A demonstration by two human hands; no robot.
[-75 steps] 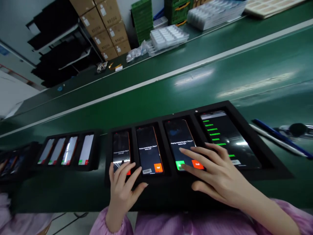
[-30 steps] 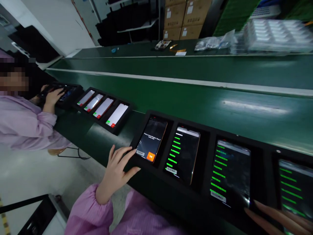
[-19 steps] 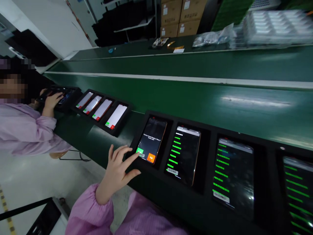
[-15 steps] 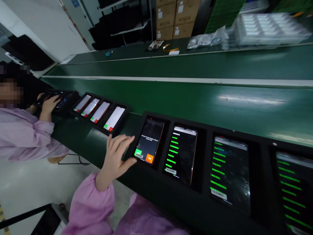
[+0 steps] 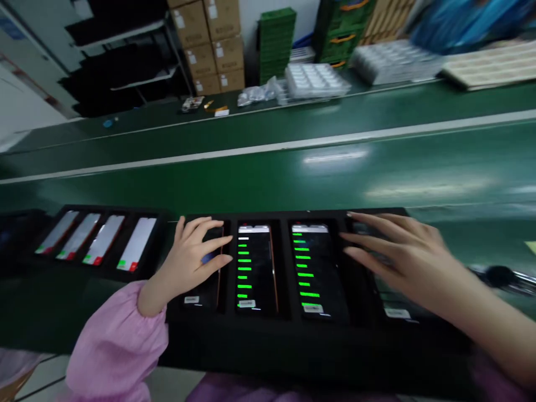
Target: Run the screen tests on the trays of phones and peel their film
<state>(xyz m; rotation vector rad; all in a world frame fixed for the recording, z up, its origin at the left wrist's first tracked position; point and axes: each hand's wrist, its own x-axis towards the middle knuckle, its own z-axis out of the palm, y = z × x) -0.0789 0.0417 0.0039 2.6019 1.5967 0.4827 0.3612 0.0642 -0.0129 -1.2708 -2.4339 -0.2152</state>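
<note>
Fingers (image 5: 218, 241) of the left hand (image 5: 188, 259) spread apart and slightly curved, laid over the leftmost phone (image 5: 201, 301) in the near black tray (image 5: 259, 340), nothing pinched; whether each tip actually meets the glass, impossible to tell from this view. Fingers (image 5: 379, 224) of the right hand (image 5: 408, 262) likewise spread, reaching toward the far edge of the rightmost phone (image 5: 397, 306) in the same tray, with the palm raised above the screen and nothing gripped. Both phones lying flat in their slots, mostly covered by the hands, their screens dim and partly hidden.

Between the hands, a second phone (image 5: 253, 268) and a third phone (image 5: 312, 268), uncovered, each showing a column of bright green bars. Around the left wrist, a gathered pink sleeve (image 5: 117, 340).

Further left, a neighbouring black tray (image 5: 157, 245) with four white-lit phones (image 5: 103, 240), a green and a red patch at the foot of each screen. To the right of the near tray, a blurred round black object (image 5: 498, 276).

Beyond, a long green bench mat (image 5: 335, 184); at the far side, clear plastic trays (image 5: 316, 78), stacked green crates (image 5: 276, 44) and cardboard cartons (image 5: 205, 50).
</note>
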